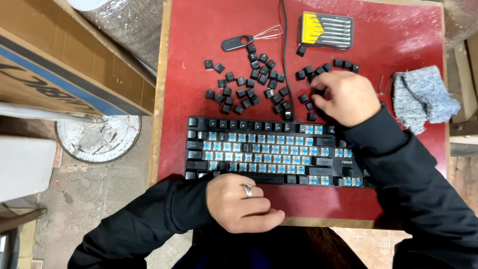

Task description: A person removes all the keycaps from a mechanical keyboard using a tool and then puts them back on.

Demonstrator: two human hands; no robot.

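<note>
**Desk:** Reaching across a red table [388, 40], the person's right hand [343, 97] settles on the scattered black keycaps [249, 82] just behind a black keyboard [279, 149]. What are the fingers doing?

**Photographer:** They curl down into the loose caps near the cable [285, 50], apparently picking one out; whether a cap is already pinched I cannot tell, since the knuckles hide the tips. The left hand [241, 201], wearing a ring, rests loosely clenched at the table's near edge, touching the keyboard's front rail and holding nothing that I can see.

**Desk:** And the keyboard itself?

**Photographer:** It lies square in front of the person, most of its blue switches bare, with caps seated along the top row and at the left and right ends. A black keycap puller [244, 41] with wire loops and a yellow-and-grey screwdriver set [326, 30] lie at the far edge; a grey cloth [420, 97] sits to the right.

**Desk:** Any advice on the step?

**Photographer:** In my judgement, sort one cap at a time, check its shape against the row, and let the left hand brace the board.
</note>
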